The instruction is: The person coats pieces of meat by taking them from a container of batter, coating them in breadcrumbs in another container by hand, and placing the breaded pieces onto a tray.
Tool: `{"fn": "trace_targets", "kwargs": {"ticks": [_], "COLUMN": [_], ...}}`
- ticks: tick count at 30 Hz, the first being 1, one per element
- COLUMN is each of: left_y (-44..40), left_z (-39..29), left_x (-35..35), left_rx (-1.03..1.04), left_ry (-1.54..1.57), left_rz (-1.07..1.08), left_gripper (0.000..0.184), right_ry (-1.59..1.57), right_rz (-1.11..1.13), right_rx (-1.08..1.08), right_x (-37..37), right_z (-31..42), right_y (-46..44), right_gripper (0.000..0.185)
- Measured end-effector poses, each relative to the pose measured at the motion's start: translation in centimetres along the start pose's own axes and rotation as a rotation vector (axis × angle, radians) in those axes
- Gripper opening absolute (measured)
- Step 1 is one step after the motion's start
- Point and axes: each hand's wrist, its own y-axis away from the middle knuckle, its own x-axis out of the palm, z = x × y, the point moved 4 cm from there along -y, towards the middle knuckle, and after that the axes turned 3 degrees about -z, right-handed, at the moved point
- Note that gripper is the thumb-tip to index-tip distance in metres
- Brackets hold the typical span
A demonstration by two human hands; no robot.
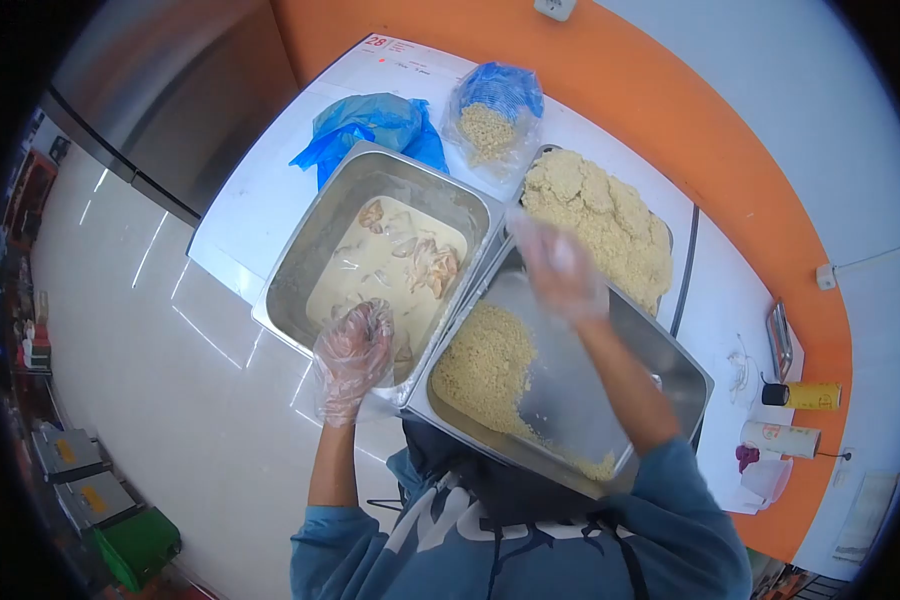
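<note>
My left hand [354, 348], in a clear plastic glove, is over the near side of a deep metal pan [292, 268] of pale batter [345, 270]. Its fingers curl down at the batter; whatever they hold is hidden. Pieces of what looks like raw meat [433, 267] lie partly sunk in the liquid. My right hand [562, 262], also gloved, is smeared by motion above the far side of a second metal pan [590, 370]. Yellowish crumbs [485, 365] are heaped in that pan's left part.
Behind the crumb pan, a tray is piled with crumb-covered pieces [600, 220]. A blue plastic bag [375, 125] and a clear bag of crumbs [487, 130] lie at the back of the white table [260, 190]. A yellow can [815, 396] and a pink-rimmed tub [767, 482] stand on the right.
</note>
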Motion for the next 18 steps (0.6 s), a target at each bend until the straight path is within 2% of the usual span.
{"fn": "trace_targets", "kwargs": {"ticks": [1,3,4,7,10,13,17,18], "left_y": [-0.1,-0.1,-0.1,-0.5,-1.2,-1.2,-0.7,-0.6], "left_z": [-0.1,0.0,0.0,-0.6,-1.2,-0.5,-0.3,0.0], "left_x": [-0.1,-0.1,-0.1,-0.6,-1.1,-0.5,0.1,0.4], "left_rx": [0.001,-0.007,-0.014,-0.113,-0.155,-0.190,-0.142,-0.129], "left_ry": [0.000,-0.006,-0.013,-0.023,-0.004,-0.023,-0.080,-0.076], "left_rz": [-0.006,-0.009,-0.010,0.028,0.025,0.059,0.083,0.090], "left_gripper": [0.024,0.023,0.022,0.018,0.016,0.016,0.015,0.016], "right_ry": [-0.042,-0.208,-0.159,0.150,0.313,0.429,0.761,0.697], "right_rz": [0.029,-0.288,-0.318,-0.194,-0.118,-0.086,-0.019,-0.047], "right_rx": [0.142,-0.397,-0.443,-0.281,-0.238,-0.297,-0.507,-0.519], "right_x": [-0.3,3.8,5.2,8.1,9.6,9.2,3.3,0.5], "right_z": [-0.1,-6.2,-8.2,-10.4,-11.2,-11.0,-8.9,-8.3], "right_y": [-4.1,-13.7,-17.9,-25.0,-28.0,-28.6,-24.4,-22.0], "right_gripper": [0.025,0.021,0.021,0.021,0.020,0.020,0.020,0.020]}}
